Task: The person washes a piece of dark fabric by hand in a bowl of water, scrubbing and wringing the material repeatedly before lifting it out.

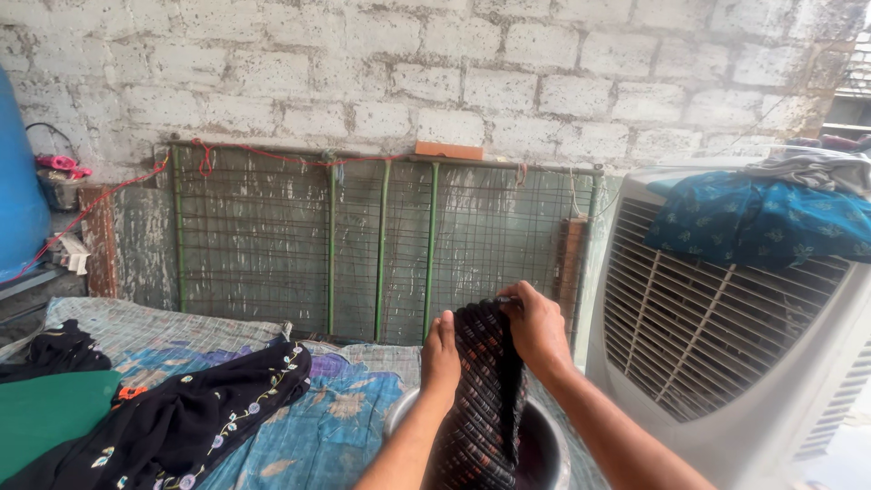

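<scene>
A dark garment (483,390) with thin reddish and white stripes hangs upright between both hands above a round metal basin (549,445). My left hand (440,358) presses flat against its left side. My right hand (535,328) pinches its top edge from the right. The cloth's lower part drops into the basin, whose inside is mostly hidden.
A black embroidered garment (195,413) and a green cloth (45,417) lie on the patterned blue sheet (336,417) at left. A white air cooler (726,336) with blue cloth (758,222) on top stands at right. A green wire frame (381,245) leans on the brick wall.
</scene>
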